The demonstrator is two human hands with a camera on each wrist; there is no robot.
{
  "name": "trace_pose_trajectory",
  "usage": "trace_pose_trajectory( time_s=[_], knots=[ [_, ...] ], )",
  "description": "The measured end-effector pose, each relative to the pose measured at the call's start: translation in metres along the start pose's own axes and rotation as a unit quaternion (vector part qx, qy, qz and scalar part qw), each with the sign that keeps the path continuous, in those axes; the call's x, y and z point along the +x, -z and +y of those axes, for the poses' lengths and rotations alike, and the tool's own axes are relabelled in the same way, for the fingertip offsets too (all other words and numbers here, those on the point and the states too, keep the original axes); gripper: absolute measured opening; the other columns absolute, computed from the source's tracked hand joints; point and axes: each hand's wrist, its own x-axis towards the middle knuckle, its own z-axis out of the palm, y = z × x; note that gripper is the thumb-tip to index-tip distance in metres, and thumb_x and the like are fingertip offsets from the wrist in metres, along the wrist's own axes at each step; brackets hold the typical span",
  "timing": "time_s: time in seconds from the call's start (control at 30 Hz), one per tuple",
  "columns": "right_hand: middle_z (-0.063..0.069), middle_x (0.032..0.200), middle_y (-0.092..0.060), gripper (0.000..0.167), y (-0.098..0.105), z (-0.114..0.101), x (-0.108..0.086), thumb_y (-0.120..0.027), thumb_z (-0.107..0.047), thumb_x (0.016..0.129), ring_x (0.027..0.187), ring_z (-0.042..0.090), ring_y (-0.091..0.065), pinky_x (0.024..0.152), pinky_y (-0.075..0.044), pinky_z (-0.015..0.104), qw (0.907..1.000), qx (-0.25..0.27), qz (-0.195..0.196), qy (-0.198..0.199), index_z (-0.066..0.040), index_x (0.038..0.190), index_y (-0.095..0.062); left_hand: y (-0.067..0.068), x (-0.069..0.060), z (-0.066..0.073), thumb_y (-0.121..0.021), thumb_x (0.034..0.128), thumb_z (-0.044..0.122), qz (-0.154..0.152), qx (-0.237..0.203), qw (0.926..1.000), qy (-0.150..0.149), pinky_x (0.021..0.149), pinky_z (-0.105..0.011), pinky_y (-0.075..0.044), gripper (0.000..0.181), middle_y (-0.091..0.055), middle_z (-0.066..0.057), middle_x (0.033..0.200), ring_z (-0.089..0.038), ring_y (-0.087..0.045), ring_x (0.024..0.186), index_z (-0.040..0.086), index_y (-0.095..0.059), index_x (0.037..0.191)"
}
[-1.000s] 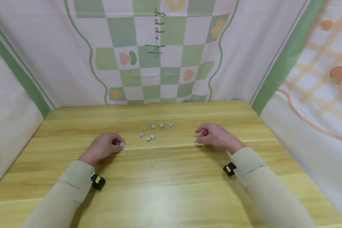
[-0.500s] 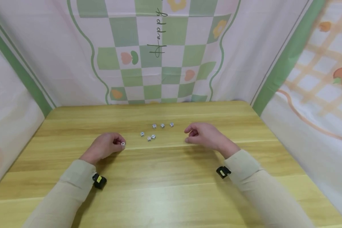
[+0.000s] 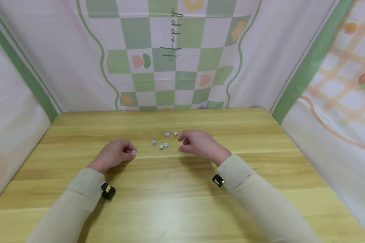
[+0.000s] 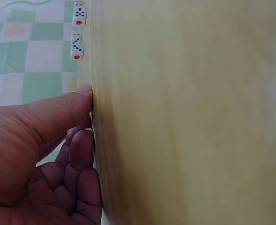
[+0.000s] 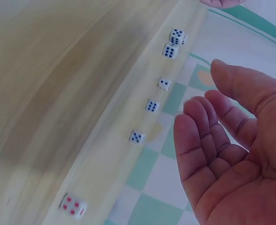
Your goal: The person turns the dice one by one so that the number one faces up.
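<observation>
Between the thumb and fingertips of my left hand [image 3: 117, 154] is a small white die [image 3: 134, 152], held at the tabletop; the left wrist view hides it behind the fingers. My right hand [image 3: 199, 144] is over the table just right of the loose dice, fingers loosely bent with a gap to the thumb and nothing in it. Nearest to it is a die [image 3: 175, 133], with another die [image 3: 167, 134] beside it. Closer to my left hand lie a single die [image 3: 154, 142] and a touching pair of dice [image 3: 163, 146]. A die with red pips [image 5: 73, 205] sits apart in the right wrist view.
The wooden table [image 3: 170, 192] ends at a back edge against a checked curtain [image 3: 164, 81]. Further printed cloth [image 3: 328, 111] hangs along the right side, and pale cloth [image 3: 15, 101] along the left. Each wrist carries a small black camera [image 3: 108, 191].
My right hand has let go of a die on the right and moved left toward the group, covering dice from the head view. My left hand stays nearly still with its die.
</observation>
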Motion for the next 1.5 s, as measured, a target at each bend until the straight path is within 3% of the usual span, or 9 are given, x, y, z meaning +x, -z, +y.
trace_pose_trajectory(
  time_s=[0.27, 0.8, 1.03, 1.5],
  knots=[
    [0.005, 0.11, -0.073, 0.034, -0.01, -0.008, 0.018, -0.07, -0.023, 0.099, 0.105, 0.02, -0.067, 0.098, -0.053, 0.04, 0.9993, -0.021, -0.027, -0.016, -0.009, 0.13, -0.068, 0.001, 0.002, -0.001, -0.071, 0.0987, 0.019, -0.003, 0.007, 0.9999, -0.008, 0.083, -0.037, -0.049, 0.01, -0.069, -0.003, 0.101, -0.02, -0.059, 0.092, 0.012, -0.072, 0.106],
    [0.006, 0.142, -0.066, 0.037, -0.029, -0.02, 0.047, -0.066, -0.018, 0.102, 0.126, 0.025, -0.064, 0.108, -0.049, 0.042, 0.9947, -0.078, -0.061, -0.028, -0.013, 0.139, -0.065, -0.003, 0.003, -0.002, -0.072, 0.0989, 0.02, -0.002, -0.004, 1.0, 0.005, 0.082, -0.037, -0.049, 0.011, -0.068, -0.004, 0.101, -0.02, -0.059, 0.091, 0.012, -0.073, 0.107],
    [0.004, 0.142, -0.065, 0.038, -0.038, -0.021, 0.052, -0.068, -0.019, 0.101, 0.131, 0.027, -0.06, 0.112, -0.047, 0.044, 0.9936, -0.082, -0.066, -0.041, -0.018, 0.139, -0.065, -0.002, 0.002, -0.001, -0.072, 0.0988, 0.019, -0.005, -0.012, 0.9999, 0.011, 0.083, -0.037, -0.049, 0.011, -0.068, -0.004, 0.102, -0.02, -0.058, 0.092, 0.012, -0.072, 0.108],
    [0.001, 0.134, -0.071, 0.027, -0.044, -0.022, 0.057, -0.069, -0.024, 0.101, 0.126, 0.026, -0.064, 0.108, -0.05, 0.043, 0.9912, -0.119, -0.055, -0.016, -0.019, 0.127, -0.073, -0.002, 0.001, 0.0, -0.072, 0.0989, 0.02, -0.004, -0.019, 0.9997, 0.017, 0.084, -0.037, -0.048, 0.013, -0.067, -0.004, 0.103, -0.021, -0.058, 0.093, 0.012, -0.072, 0.109]
  ],
)
